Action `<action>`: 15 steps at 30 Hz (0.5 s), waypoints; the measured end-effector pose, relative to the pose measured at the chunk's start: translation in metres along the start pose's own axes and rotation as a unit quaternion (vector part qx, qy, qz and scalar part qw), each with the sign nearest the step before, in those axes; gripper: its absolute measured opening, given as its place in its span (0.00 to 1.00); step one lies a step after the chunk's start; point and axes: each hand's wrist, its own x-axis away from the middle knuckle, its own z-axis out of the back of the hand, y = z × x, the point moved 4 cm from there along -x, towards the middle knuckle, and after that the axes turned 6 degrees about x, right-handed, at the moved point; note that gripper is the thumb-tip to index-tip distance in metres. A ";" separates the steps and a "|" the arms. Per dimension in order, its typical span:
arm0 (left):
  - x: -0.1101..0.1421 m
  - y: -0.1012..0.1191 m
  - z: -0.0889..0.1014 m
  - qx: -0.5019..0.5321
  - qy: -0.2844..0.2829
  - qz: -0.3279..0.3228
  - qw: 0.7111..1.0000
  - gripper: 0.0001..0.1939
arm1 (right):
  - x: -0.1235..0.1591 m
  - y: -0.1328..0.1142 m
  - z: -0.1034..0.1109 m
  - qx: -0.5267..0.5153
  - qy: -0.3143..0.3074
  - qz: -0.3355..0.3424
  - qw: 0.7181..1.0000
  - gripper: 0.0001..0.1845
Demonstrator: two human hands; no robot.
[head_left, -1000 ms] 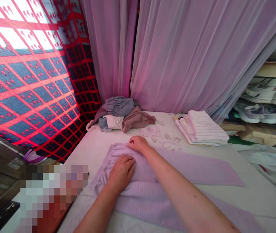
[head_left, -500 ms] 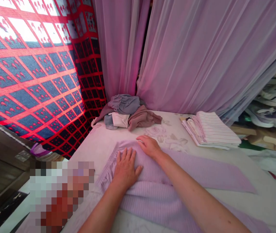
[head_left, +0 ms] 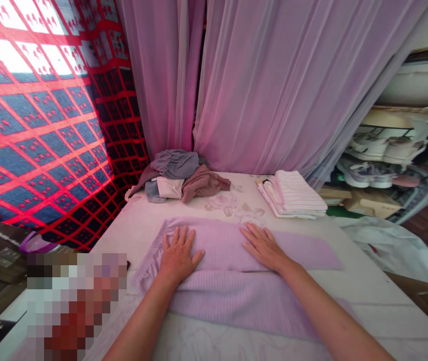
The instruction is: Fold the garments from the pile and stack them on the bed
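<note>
Hands, two, ours: left hand (head_left: 178, 256), open, palm down, fingers spread, near the waistband; right hand (head_left: 264, 246), also open and flat, fingers slightly parted, at about two o'clock from the left. Neither grips anything; both press on cloth.

Item: lilac ribbed trousers (head_left: 217, 244), one pair, on the bench (head_left: 372, 287) before us. Gathered waistband (head_left: 149, 256) toward nine o'clock, legs running toward three and four. Condition: spread out, unfolded; far leg fairly smooth, near leg slightly rumpled, its end partly behind our right forearm.

Item: folded stack (head_left: 300, 193), at one o'clock, finished-looking, striped piece uppermost.

Item: loose heap (head_left: 202, 181), at eleven o'clock, mixed garments, crumpled and unfolded; count, we cannot tell.
</note>
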 end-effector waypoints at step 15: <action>-0.009 -0.001 0.000 -0.046 -0.014 0.006 0.999 0.36 | 0.076 0.133 0.025 -0.015 0.089 -0.391 0.916 0.26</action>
